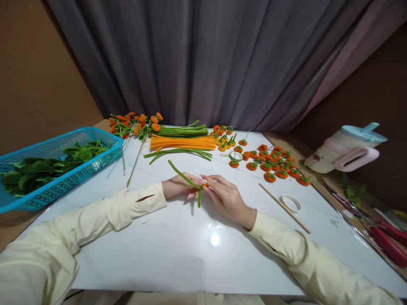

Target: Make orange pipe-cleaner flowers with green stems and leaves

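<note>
Close together over the middle of the white tabletop, my left hand (181, 185) and my right hand (227, 197) meet fingertip to fingertip. Both are closed around a green pipe cleaner (181, 173) with a small bit of orange (205, 185) at the pinch. One end of the green stem slants up to the left across my left hand; the other hangs down between the hands. My fingers cover most of the orange part, so its shape is hidden. Beyond the hands lie a bundle of orange pipe cleaners (182, 142) and loose green pipe cleaners (178, 152).
A blue basket (63, 186) of green leaves stands at left, near orange flower stems (140, 125). Several orange pipe-cleaner persimmons (270, 177) spread at right. A wooden stick (284, 207), a white tape ring (291, 203), red-handled pliers (386, 243) and a lidded cup (346, 148) lie further right.
</note>
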A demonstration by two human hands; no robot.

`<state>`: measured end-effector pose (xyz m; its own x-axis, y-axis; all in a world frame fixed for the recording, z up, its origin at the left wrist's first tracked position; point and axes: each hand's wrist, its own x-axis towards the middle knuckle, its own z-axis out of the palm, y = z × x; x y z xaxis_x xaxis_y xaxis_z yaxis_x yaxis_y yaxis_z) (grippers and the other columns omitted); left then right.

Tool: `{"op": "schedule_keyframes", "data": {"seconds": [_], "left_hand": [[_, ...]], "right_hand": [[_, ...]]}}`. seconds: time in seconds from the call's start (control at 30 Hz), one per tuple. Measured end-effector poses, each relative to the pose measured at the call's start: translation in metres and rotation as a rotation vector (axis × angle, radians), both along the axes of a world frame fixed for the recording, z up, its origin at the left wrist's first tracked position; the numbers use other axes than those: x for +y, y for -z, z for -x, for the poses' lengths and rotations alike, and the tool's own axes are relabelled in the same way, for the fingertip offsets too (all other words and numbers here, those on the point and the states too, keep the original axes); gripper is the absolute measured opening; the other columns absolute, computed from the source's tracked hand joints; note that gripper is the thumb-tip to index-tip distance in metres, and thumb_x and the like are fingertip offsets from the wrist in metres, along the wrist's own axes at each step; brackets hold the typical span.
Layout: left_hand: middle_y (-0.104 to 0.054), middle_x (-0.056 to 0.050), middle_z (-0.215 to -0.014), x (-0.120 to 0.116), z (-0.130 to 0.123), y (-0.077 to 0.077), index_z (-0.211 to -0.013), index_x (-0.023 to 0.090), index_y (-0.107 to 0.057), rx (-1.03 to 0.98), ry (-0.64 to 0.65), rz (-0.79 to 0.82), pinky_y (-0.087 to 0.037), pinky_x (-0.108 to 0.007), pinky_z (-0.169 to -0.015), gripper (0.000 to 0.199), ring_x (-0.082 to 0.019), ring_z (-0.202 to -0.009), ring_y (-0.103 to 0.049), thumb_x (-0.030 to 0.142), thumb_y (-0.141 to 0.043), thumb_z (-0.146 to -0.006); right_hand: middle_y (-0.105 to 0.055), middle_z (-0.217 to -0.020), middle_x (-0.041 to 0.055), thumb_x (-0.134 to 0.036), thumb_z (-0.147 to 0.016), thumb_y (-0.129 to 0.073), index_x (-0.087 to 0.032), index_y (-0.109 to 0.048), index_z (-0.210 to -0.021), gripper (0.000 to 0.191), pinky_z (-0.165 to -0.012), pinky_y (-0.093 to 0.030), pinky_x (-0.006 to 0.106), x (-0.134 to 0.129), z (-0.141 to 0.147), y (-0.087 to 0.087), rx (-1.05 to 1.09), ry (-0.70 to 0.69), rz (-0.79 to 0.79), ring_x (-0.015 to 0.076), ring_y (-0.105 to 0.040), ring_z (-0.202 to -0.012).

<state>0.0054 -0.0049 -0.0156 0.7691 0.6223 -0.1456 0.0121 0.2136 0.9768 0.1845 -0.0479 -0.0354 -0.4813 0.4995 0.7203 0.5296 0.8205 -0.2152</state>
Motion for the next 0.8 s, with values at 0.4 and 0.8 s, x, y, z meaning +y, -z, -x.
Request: {"op": "schedule_keyframes", "data": {"seconds": [0.4, 0.8], "left_hand": [[-0.053, -0.001, -0.052, 0.002, 0.000, 0.004, -0.070, 0.008, -0.062, -0.008, -0.011, 0.012, -0.029, -0.019, -0.041, 0.037, -0.006, -0.041, -0.040, 0.044, -0.065, -0.072], [-0.058, -0.007, -0.046, 0.007, 0.001, 0.010, -0.060, 0.008, -0.055, 0.026, 0.004, -0.013, -0.035, -0.019, -0.035, 0.053, -0.008, -0.032, -0.046, 0.057, -0.050, -0.079]], "right_hand": [[-0.063, -0.105, 0.0096, -0.013, -0.088, -0.045, -0.019, -0.051, -0.115, 0.029, -0.077, -0.052, 0.033, 0.001, -0.001, 0.002, 0.005, -0.002, 0.006, 0.0191, -0.057, -0.096], [-0.060, -0.105, 0.0093, -0.016, -0.087, -0.049, -0.021, -0.048, -0.115, 0.028, -0.080, -0.052, 0.033, 0.003, -0.004, 0.005, 0.105, -0.046, 0.097, 0.0177, -0.057, -0.097]]}}
